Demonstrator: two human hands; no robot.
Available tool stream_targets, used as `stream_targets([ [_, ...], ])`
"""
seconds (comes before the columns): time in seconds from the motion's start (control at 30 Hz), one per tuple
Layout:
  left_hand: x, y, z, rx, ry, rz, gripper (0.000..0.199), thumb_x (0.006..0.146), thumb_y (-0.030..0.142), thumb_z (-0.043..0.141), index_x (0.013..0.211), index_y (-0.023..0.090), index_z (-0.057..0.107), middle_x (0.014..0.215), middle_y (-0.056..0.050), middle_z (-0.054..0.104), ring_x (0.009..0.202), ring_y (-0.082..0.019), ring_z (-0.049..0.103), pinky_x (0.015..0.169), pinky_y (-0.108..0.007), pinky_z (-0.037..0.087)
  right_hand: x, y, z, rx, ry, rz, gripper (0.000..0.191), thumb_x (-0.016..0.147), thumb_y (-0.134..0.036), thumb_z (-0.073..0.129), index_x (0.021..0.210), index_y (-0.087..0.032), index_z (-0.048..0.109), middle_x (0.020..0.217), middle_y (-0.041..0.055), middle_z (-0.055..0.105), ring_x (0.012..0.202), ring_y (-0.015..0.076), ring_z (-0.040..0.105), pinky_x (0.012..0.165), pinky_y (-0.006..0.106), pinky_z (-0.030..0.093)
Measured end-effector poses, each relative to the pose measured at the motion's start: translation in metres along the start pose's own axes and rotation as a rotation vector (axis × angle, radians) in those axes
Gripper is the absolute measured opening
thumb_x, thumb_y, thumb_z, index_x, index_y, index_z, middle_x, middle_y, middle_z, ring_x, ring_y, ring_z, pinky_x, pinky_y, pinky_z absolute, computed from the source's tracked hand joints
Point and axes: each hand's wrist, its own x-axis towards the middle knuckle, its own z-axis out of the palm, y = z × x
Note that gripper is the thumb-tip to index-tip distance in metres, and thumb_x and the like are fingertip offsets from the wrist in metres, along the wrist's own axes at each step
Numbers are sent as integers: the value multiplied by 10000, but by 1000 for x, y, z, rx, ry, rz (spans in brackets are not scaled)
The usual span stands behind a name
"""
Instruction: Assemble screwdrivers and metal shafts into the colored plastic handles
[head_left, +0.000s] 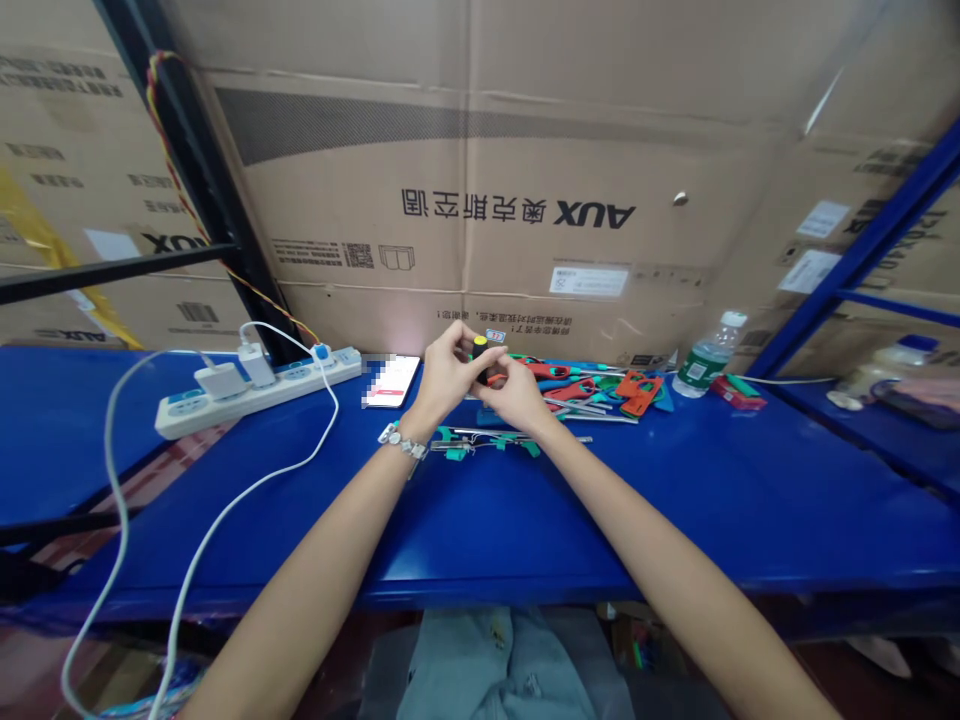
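Both hands meet above the middle of the blue table. My left hand (450, 368), with a bracelet at its wrist, has its fingers closed round a small black object with a yellow top (480, 346). From the other side my right hand (517, 390) also grips it, thumb and fingertips pressed together. The lower part of the object is hidden by the fingers. Beneath the hands lie green pieces and thin metal rods (456, 453). A pile of red and green plastic-handled tools (574, 390) lies just right of the right hand.
A white power strip (259, 395) with plugs and trailing white cables is at the left of the blue table (712, 500). A lit phone (394, 382) lies near the back. At the right back stand a water bottle (705, 358) and a red box (739, 392). Large cardboard (337, 200) rises behind.
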Motion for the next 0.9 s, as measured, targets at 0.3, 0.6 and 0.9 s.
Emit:
stream_targets([
  [0.3, -4, 8, -15, -91, -255, 24, 406, 991, 502, 532, 1270, 236, 659, 1230, -104, 719, 1061, -226, 669, 828, -339, 532, 4, -8, -21, 147, -313, 47, 352, 767, -504, 761, 830, -174, 655, 714, 31, 668, 637, 172, 645, 442, 228, 480],
  [0.6, 2, 4, 2, -70, -17, -8, 297, 776, 448, 814, 818, 194, 665, 811, -26, 699, 692, -149, 622, 624, -287, 493, 0, 1, -2, 42, -26, 20, 408, 675, -434, 833, 907, -175, 618, 782, 27, 673, 611, 150, 617, 475, 242, 490],
  [0.9, -2, 1, -8, -56, -212, 31, 341, 982, 447, 562, 1224, 240, 682, 1229, -104, 715, 1044, -224, 671, 869, -366, 536, 5, -1, -17, 179, -202, 61, 345, 767, -474, 766, 885, -172, 647, 730, 34, 685, 607, 185, 654, 415, 254, 493],
])
